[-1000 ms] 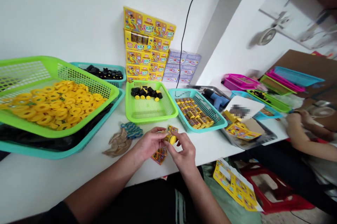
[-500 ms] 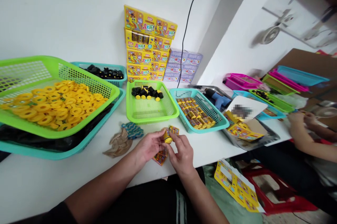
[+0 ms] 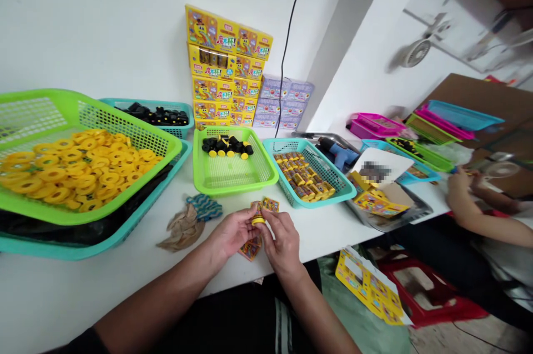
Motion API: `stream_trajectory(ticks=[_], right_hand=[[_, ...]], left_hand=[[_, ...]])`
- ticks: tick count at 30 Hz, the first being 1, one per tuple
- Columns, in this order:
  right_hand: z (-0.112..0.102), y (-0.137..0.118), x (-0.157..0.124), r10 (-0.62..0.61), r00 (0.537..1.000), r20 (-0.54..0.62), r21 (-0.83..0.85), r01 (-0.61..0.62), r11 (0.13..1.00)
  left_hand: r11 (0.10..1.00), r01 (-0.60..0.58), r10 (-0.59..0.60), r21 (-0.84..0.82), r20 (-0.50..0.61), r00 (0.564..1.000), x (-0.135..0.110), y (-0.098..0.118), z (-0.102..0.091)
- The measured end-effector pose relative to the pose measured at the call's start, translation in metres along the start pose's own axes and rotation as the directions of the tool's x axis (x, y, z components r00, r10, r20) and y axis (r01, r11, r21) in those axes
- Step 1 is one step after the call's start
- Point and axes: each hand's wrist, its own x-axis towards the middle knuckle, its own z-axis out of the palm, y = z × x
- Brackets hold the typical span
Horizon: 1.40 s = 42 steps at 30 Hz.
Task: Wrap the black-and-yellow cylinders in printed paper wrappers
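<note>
Between the fingertips of both hands is a small cup with a printed wrap and a yellow rim at its lower end. My left hand pinches it from the left; my right hand closes on it from the right. Just behind the fingers lie printed labels, and more printed labels lie on the table below the hands, partly covered. Beyond them a green basket holds black and yellow pieces. To its right, a teal basket carries rows of wrapped cups.
At left, a tilted green basket of yellow rings rests on a teal basket. Crumpled brown cloth and a blue patterned cloth lie nearby. Yellow boxes stack by the wall. Another person's arms are at right.
The whole view has shifted slightly. The cup has turned more upright in my fingers, with its yellow rim lower. Both hands keep their grip.
</note>
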Motion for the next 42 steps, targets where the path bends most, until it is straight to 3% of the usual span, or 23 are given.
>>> stream_trajectory(ticks=[6,12,22,29,36,42], right_hand=[[0.0016,0.0042,-0.0015,-0.018,1.0,-0.005,0.042,0.018,0.999],[-0.0032,0.0067,-0.001,-0.096,0.995,0.007,-0.03,0.096,0.995],[-0.0003,0.0006,-0.0064,0.177,0.984,-0.027,0.063,-0.175,0.982],[0.0022,0.0007,-0.004,0.088,0.995,-0.043,0.065,-0.085,0.994],[0.0,0.0036,-0.0018,0.137,0.986,-0.095,0.174,-0.119,0.978],[-0.0023,0.0037,-0.0001,0.175,0.981,-0.082,0.171,-0.159,0.972]], left_hand=[[0.999,-0.006,0.006,0.032,-0.022,1.0,-0.0022,-0.0044,0.0031],[0.997,0.02,-0.019,0.071,-0.011,1.0,-0.0012,-0.0051,0.0006],[0.999,0.016,-0.017,0.039,0.045,0.999,-0.0035,-0.004,0.0014],[0.997,0.005,-0.008,0.075,0.041,0.999,-0.0015,-0.003,-0.0013],[0.994,-0.041,0.034,0.104,0.067,0.997,-0.0042,-0.009,0.0002],[0.994,-0.03,0.019,0.11,0.094,0.995,-0.0036,-0.0097,-0.0018]])
